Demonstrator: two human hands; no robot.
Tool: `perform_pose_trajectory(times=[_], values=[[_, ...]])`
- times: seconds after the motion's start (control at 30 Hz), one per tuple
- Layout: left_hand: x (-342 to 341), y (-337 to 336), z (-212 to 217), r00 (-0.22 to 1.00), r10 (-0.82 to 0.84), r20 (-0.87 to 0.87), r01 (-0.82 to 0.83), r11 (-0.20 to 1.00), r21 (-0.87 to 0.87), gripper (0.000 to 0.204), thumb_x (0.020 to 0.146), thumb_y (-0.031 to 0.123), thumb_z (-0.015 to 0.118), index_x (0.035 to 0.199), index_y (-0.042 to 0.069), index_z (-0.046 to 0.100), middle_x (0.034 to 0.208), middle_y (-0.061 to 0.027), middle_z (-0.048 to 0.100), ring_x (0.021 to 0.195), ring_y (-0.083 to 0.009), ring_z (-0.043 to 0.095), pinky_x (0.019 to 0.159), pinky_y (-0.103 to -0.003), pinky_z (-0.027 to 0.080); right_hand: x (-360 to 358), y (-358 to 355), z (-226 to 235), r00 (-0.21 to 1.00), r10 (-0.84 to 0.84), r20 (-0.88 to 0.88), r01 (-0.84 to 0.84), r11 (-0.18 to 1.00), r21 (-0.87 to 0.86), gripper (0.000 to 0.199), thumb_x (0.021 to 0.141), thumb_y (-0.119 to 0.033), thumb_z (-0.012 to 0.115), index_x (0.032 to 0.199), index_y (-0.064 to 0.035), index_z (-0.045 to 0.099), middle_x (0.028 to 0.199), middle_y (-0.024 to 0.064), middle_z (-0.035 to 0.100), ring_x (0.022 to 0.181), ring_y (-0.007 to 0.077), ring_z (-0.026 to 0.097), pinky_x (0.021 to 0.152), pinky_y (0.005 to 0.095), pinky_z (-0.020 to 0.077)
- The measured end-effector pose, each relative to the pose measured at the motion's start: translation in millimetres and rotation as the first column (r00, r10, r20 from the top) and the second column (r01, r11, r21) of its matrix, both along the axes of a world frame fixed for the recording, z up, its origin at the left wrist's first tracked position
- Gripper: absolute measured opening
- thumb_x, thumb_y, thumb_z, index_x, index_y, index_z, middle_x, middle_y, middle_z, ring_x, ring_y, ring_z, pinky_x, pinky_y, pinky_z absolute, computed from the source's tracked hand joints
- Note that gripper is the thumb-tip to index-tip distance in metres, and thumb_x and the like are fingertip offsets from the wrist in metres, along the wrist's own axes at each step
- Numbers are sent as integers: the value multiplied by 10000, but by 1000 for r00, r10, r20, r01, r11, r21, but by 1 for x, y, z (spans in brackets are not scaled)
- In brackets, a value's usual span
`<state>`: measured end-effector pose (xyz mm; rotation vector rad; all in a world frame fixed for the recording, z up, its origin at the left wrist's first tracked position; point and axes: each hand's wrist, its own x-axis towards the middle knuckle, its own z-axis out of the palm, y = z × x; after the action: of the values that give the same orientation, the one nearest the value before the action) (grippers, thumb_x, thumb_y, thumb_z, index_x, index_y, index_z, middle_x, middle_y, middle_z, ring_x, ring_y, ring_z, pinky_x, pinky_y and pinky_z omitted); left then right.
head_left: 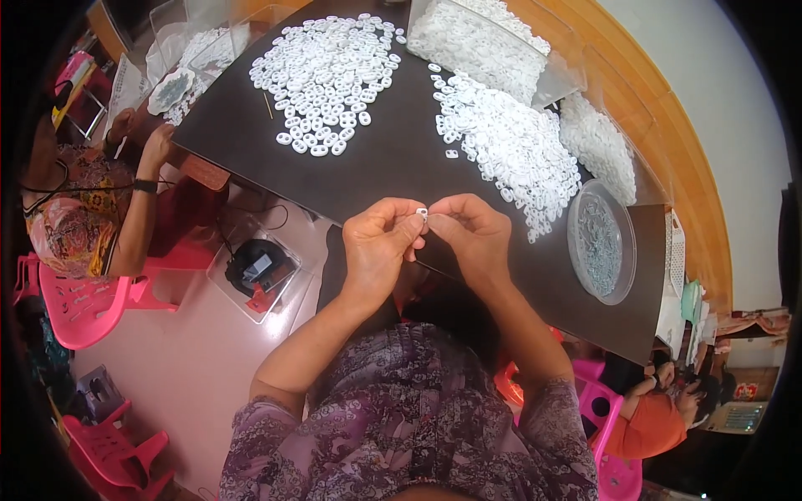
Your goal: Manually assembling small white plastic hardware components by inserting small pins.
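Between my fingertips, just over the near edge of the dark table (393, 163), is a small white plastic piece (422, 212) with an opening in it. My left hand (380, 242) pinches it from the left. From the other side my right hand (472, 238) closes thumb and forefinger at the same piece; whether a smaller part sits in that pinch is hidden. Beyond my hands lies a spread of white oval two-holed pieces (330, 71). To the right spreads a heap of smaller white pieces (510, 138).
A round clear dish (625, 250) of small silvery parts stands at the right. Clear bins (576, 67) of white pieces line the back right. A thin stick (268, 104) lies at the left. One person (92, 209) works at left; another (647, 417) sits at lower right.
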<state>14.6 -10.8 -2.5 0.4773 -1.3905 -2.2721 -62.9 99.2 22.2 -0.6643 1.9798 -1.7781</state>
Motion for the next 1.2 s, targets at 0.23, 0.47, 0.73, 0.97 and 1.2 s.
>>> perform_pose_trajectory(times=[0.23,0.47,0.73,0.97,1.2], values=[[-4,5,-1,999,-22,47,24,998,-58,100,865,15,580,928,-51,618,751,-57,619,604,-87,561,501,-198,451,2,1,-7,998,-46,32,48,996,-80,47,833,-1,576,863,28,597,767,45,630,693,75,583,647,214,477],[-14,5,-1,996,-83,-11,83,996,39,112,876,46,584,926,-51,611,760,-76,624,604,-100,564,512,-214,460,-12,18,-6,999,34,24,-31,992,-121,83,845,-27,582,902,27,608,802,41,627,745,80,579,683,221,471],[-23,0,2,999,-52,13,51,994,101,117,872,74,604,901,-39,609,750,-92,625,591,-112,570,505,-222,463,-89,6,-13,439,80,-895,269,939,215,124,727,-29,638,848,-54,646,744,122,576,727,311,539,657,380,427],[-21,-5,-1,999,-49,7,47,987,154,125,872,87,608,905,-34,610,752,-92,627,591,-116,574,502,-226,464,-120,26,-2,324,-23,-946,408,905,118,106,709,-22,660,808,-59,645,708,107,560,709,287,542,642,367,430],[-26,-4,-1,999,-51,16,49,993,109,129,869,98,615,896,-28,618,758,-84,626,597,-111,568,507,-219,453,-108,72,-3,431,95,-898,380,883,276,93,713,-62,676,804,-60,655,703,106,565,706,280,552,632,364,436]])
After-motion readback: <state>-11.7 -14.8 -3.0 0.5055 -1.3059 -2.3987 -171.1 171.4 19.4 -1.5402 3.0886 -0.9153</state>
